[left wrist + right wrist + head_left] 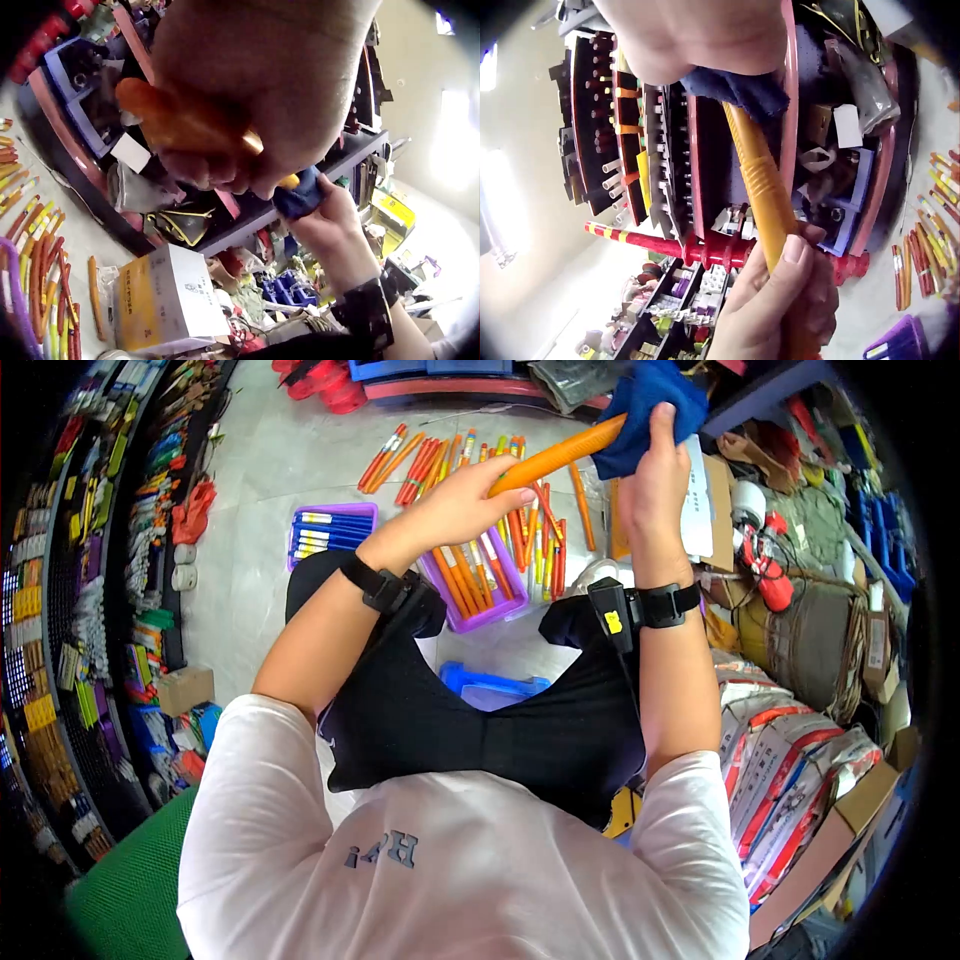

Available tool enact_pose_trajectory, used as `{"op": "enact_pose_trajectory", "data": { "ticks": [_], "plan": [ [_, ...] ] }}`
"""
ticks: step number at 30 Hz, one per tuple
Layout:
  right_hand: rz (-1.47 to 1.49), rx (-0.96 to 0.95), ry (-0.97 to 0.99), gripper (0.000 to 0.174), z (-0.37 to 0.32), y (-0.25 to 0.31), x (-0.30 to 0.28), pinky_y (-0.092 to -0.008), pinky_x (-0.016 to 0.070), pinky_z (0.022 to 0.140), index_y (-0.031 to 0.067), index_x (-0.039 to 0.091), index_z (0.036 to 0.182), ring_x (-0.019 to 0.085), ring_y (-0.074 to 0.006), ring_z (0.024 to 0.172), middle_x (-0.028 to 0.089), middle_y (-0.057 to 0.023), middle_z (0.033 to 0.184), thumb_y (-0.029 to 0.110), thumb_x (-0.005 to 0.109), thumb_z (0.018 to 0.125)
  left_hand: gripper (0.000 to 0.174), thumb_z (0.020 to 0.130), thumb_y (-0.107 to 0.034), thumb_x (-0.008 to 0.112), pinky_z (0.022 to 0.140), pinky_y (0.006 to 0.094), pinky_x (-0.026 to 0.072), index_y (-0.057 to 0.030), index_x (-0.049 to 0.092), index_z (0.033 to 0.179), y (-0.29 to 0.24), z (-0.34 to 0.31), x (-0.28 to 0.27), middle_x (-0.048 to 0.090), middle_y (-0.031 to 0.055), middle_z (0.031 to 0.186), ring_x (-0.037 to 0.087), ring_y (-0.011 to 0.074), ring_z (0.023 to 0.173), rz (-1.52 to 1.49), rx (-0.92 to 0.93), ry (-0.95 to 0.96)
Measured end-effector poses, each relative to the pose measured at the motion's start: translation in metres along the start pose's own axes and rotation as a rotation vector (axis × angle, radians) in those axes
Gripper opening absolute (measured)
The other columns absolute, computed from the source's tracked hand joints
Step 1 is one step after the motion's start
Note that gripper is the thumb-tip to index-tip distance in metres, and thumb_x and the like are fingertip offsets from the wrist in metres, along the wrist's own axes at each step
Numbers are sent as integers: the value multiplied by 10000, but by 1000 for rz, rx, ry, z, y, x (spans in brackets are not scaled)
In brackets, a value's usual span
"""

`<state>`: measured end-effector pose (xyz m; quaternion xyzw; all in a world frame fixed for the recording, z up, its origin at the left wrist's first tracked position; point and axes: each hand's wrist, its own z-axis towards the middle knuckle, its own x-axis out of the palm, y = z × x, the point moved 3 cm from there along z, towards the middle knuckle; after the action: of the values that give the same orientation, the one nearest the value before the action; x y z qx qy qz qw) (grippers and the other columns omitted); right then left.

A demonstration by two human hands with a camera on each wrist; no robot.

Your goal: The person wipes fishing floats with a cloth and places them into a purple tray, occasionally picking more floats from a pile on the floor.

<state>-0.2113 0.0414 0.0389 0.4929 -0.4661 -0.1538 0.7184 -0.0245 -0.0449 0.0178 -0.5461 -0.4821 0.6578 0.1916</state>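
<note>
Glossy orange rod with ridged stretch [565, 452] raised over floor, slanting between my hands. Left hand [455, 505] grips near end, fingers and thumb curled round it, probably to steady it. Right hand [658, 480] grasps dark-blue cloth [685, 402] bunched round far end, likely so fabric can rub rod.

Below, pale tiled floor [240, 610]; loose red, orange and yellow sticks [561, 560]; purple plastic basket [488, 618] of sticks, presumably keeping them gathered; second purple basket [374, 520], blue-and-white cylinders [335, 532]. Packed dark shelving [165, 595] leftward.
</note>
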Motion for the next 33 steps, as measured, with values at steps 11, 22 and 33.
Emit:
{"op": "enact_pose_trajectory", "data": {
  "ticks": [11, 22, 33],
  "plan": [
    [234, 15, 30, 327, 7, 18, -6, -314, 463, 865, 70, 544, 1172, 589, -153, 968, 614, -39, 1110, 324, 475, 979, 404, 873, -385, 632, 619, 211, 418, -120, 555, 1167, 47, -26, -159, 533, -36, 794, 502, 57, 716, 190, -284, 70],
    [334, 86, -28, 299, 11, 28, -16, -355, 454, 856, 102, 595, 1140, 605, -189, 957, 642, -19, 1104, 311, 461, 972, 284, 802, -205, 665, 787, 424, 477, -108, 610, 1064, 161, 85, -158, 639, 144, 946, 601, 325, 931, 1088, -154, 551],
    [408, 259, 71, 483, 7, 39, -22, -475, 193, 1144, -6, 329, 1399, 288, -305, 1365, 310, -188, 1461, 240, 371, 986, 260, 717, -308, 720, 988, 370, 381, -189, 702, 947, 293, 73, 136, 610, 23, 1127, 493, 216, 1152, 1111, 437, 998]
  ]
}}
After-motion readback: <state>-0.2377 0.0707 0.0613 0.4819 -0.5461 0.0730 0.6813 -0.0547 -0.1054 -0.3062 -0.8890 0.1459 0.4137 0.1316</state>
